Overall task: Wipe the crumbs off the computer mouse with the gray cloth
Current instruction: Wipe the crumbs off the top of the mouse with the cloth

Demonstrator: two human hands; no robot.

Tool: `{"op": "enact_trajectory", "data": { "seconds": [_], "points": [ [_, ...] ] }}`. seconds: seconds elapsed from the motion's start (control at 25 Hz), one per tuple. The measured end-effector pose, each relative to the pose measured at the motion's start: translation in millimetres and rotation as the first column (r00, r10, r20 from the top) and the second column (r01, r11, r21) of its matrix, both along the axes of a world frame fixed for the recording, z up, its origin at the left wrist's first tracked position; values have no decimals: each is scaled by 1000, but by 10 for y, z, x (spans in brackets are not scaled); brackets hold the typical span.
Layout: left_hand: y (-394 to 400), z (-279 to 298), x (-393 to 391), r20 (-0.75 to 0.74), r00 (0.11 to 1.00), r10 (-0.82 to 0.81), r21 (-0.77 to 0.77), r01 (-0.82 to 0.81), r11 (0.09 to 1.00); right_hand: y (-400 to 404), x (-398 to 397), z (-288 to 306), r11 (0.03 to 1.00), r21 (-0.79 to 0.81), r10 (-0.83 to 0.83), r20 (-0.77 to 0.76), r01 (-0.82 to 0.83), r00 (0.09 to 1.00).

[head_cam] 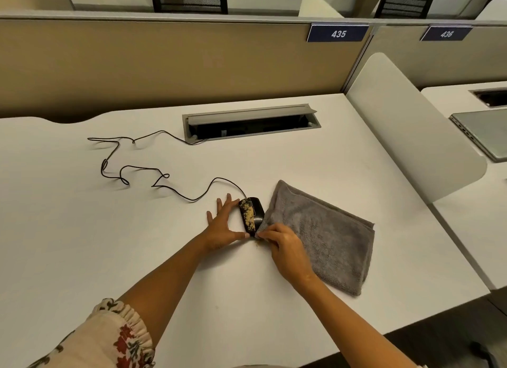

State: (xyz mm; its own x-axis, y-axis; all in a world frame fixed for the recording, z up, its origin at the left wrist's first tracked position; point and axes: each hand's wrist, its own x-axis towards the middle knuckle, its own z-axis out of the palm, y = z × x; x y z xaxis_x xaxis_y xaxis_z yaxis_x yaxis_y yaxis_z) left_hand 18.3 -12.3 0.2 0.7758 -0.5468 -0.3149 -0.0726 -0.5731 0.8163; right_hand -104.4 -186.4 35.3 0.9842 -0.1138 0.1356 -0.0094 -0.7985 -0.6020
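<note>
Right fingers (pixel 264 234): pinching the near corner of the folded gray terry cloth (pixel 318 236), seemingly to lift it onto the mouse.
Left fingers (pixel 223 203): spread flat, thumb against the mouse's near end, likely bracing it.
Black corded computer mouse (pixel 251 213): on the white bench (pixel 109 230), between both hands, touching the cloth's edge; tan crumbs (pixel 248 216) coat its left side.
Long axis: runs near-to-far, cord end pointing away.

mouse (pixel 252 214) on desk (pixel 109 230) | cloth (pixel 321 236) right, seemingly touching | cable tray (pixel 251 123) behind
</note>
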Motion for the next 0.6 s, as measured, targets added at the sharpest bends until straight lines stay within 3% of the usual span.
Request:
{"op": "enact_trajectory", "data": {
  "seconds": [0.28,0.6],
  "points": [
    [-9,2,-3,12,1000,-13,18,13,1000,-47,280,69,990,82,-117,51,113,992],
    [-6,-3,-14,20,1000,-8,7,8,1000,52,-133,-189,998,-58,8,54,-5,999]
  ]
}}
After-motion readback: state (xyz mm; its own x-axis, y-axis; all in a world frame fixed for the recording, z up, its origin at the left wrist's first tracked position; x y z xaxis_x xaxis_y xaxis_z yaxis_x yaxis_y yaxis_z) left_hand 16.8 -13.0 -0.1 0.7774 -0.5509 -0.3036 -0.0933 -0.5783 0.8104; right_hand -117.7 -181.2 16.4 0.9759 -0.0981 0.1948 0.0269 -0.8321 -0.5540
